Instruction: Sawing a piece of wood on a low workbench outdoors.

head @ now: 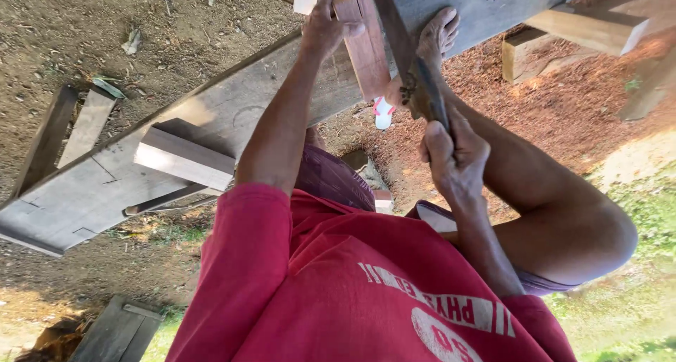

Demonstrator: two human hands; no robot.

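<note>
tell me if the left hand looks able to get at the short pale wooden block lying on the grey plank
Probably yes. The left hand rests on the reddish wooden piece, while the short pale wooden block lies uncovered lower on the same long grey plank, beside that forearm, with nothing between.

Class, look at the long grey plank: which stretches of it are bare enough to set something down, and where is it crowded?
The grey plank is bare at its lower-left end, below the pale wood block. It is crowded at the top, where the left hand, reddish board, bare foot and right hand with its saw meet.
</note>
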